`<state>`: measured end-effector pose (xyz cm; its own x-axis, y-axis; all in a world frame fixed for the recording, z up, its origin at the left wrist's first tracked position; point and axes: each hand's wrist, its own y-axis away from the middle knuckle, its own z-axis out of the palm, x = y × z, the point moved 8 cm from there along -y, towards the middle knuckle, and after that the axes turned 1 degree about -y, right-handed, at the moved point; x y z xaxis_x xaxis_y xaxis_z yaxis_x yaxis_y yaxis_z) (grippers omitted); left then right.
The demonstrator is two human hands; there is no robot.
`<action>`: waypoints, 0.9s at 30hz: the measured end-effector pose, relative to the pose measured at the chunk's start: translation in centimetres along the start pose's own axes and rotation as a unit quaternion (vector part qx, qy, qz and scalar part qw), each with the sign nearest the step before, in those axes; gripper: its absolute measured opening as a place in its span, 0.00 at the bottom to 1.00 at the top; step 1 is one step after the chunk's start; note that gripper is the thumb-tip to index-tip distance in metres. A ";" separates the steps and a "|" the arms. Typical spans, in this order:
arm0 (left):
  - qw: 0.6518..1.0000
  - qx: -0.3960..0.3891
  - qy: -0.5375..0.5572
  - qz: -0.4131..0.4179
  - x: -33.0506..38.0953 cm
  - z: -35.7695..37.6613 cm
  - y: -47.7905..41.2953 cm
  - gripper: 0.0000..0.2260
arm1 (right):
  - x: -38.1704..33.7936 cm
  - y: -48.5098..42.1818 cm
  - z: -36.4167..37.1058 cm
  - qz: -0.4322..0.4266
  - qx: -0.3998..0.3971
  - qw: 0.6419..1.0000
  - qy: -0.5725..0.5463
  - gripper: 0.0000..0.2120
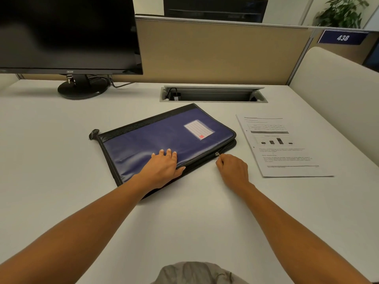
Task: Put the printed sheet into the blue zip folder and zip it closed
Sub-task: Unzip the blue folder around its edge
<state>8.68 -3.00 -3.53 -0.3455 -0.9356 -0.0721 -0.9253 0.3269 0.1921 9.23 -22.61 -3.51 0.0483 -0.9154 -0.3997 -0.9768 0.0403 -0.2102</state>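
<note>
The blue zip folder [155, 138] with black trim lies flat and slanted in the middle of the white desk, a lined label pocket on its cover. My left hand [162, 168] rests flat on the folder's near edge, fingers straight, thumb at the edge. My right hand [232, 171] pinches the metal zipper pull [217, 154] on the folder's near right side. The printed sheet [285, 146], with a table, bar chart and text, lies flat on the desk to the right of the folder, apart from it.
A black monitor [67, 33] on its round stand [82, 89] occupies the back left. A cable slot [213, 94] is set into the desk behind the folder. A beige partition [215, 52] closes the back and a padded panel [338, 95] the right side.
</note>
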 end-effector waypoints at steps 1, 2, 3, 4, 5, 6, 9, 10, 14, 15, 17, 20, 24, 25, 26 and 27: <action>1.000 0.001 0.001 -0.001 0.0 0.0 0.0 0.29 | -0.2 0.1 0.1 -0.004 -0.006 1.000 -0.004 0.15; 1.000 0.001 0.002 -0.002 0.0 0.0 0.0 0.29 | -0.5 0.3 0.2 -0.011 -0.010 1.000 -0.008 0.16; 1.000 0.000 0.003 -0.003 -0.1 0.0 0.0 0.29 | -1.0 0.5 0.3 -0.019 -0.014 1.000 -0.011 0.18; 1.000 0.000 0.006 -0.004 0.0 0.0 0.0 0.29 | -1.6 0.7 0.5 -0.029 -0.020 0.999 -0.013 0.18; 1.000 0.001 0.009 -0.005 0.0 0.0 -0.1 0.29 | -2.1 1.0 0.7 -0.041 -0.027 0.999 -0.014 0.18; 1.000 0.003 0.012 -0.006 0.0 -0.1 -0.1 0.29 | -2.7 1.3 1.0 -0.052 -0.034 0.998 -0.016 0.17; 1.000 0.007 0.012 -0.010 0.1 -0.1 -0.3 0.29 | -4.3 2.2 1.7 -0.089 -0.053 0.995 -0.015 0.19; 1.000 0.008 0.012 -0.012 0.1 -0.1 -0.3 0.29 | -4.8 2.5 2.0 -0.102 -0.062 0.993 -0.014 0.19; 1.000 0.008 0.017 -0.016 0.1 0.0 -0.4 0.29 | -5.8 3.2 2.5 -0.124 -0.072 0.990 -0.011 0.15; 1.000 0.007 0.017 -0.018 0.1 0.1 -0.4 0.29 | -5.8 3.2 2.5 -0.126 -0.072 0.989 -0.012 0.14; 1.000 0.006 0.015 -0.019 0.1 0.1 -0.4 0.29 | -5.9 3.2 2.4 -0.131 -0.075 0.989 -0.011 0.13; 1.000 0.004 0.012 -0.021 0.1 0.1 -0.4 0.29 | -5.9 3.2 2.4 -0.134 -0.081 0.988 -0.012 0.13; 1.000 0.001 0.008 -0.023 0.2 0.1 -0.5 0.29 | -6.0 3.2 2.2 -0.141 -0.089 0.986 -0.019 0.13; 1.000 0.000 0.008 -0.023 0.2 0.1 -0.5 0.29 | -6.0 3.2 2.2 -0.144 -0.092 0.985 -0.022 0.13; 1.000 0.000 0.009 -0.023 0.2 0.1 -0.5 0.29 | -6.1 3.3 2.2 -0.148 -0.094 0.984 -0.025 0.13; 1.000 0.000 0.010 -0.024 0.2 0.2 -0.5 0.29 | -6.1 3.3 2.2 -0.152 -0.095 0.983 -0.027 0.13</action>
<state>9.05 -3.34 -3.80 -0.2979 -0.9526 -0.0613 -0.9407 0.2821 0.1886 6.16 -16.01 -3.70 0.3501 -0.8505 -0.3924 -0.9366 -0.3125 -0.1584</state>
